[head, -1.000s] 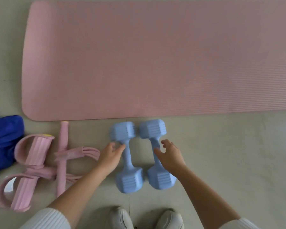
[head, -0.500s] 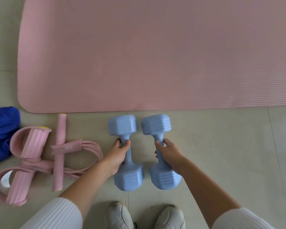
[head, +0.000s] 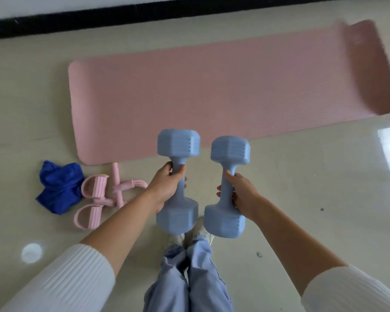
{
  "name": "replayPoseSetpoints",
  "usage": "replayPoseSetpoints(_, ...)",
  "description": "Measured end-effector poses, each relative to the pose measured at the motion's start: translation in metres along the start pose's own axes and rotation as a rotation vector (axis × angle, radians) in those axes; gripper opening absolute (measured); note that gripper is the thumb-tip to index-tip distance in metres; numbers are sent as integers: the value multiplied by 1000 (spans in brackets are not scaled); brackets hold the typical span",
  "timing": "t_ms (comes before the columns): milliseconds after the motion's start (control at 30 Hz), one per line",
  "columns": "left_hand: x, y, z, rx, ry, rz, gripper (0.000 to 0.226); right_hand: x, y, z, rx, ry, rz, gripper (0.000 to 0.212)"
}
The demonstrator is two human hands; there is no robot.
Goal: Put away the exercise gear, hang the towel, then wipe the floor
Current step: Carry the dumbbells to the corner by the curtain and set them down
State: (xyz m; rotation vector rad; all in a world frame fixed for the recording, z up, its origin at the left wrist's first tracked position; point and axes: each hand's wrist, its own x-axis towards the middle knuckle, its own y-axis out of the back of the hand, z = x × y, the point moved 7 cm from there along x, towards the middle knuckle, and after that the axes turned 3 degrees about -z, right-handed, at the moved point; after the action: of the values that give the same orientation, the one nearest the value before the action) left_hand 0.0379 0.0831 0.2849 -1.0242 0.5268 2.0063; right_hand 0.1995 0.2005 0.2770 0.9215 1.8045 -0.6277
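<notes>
I hold two light blue dumbbells in the air above the floor. My left hand [head: 167, 188] grips the handle of the left dumbbell [head: 178, 145]. My right hand [head: 241, 194] grips the handle of the right dumbbell [head: 230, 152]. A pink exercise mat [head: 212, 95] lies flat on the floor beyond them, its far right end curled up. A crumpled blue towel [head: 59, 188] lies at the left. Beside it rests a pink pedal resistance band [head: 104, 197], partly hidden by my left forearm.
The beige tiled floor [head: 324, 199] stretches to the right. A wall with a black baseboard [head: 99, 21] runs along the top. My legs in light blue trousers and white shoes [head: 189, 235] stand below the dumbbells.
Both hands closed on the dumbbell handles and lifted the dumbbells off the floor. The view has risen, showing the whole mat, the towel and the wall.
</notes>
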Motion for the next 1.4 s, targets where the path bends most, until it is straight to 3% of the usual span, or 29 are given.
replayPoseSetpoints(267,-172,-86,157,99,-122,-200,18,-209,83,-72,140,101,14,20)
replayPoseSetpoints(500,-200,-207,219,215,-169,-385,26,-276,198,-101,227,224,56,19)
replayPoseSetpoints(967,-153,-626,314,413,-112,-506,27,-275,598,-204,383,260,340,19)
replayPoseSetpoints(1400,-21,-951,510,517,-139,-631,32,-209,892,-389,564,239,455,29)
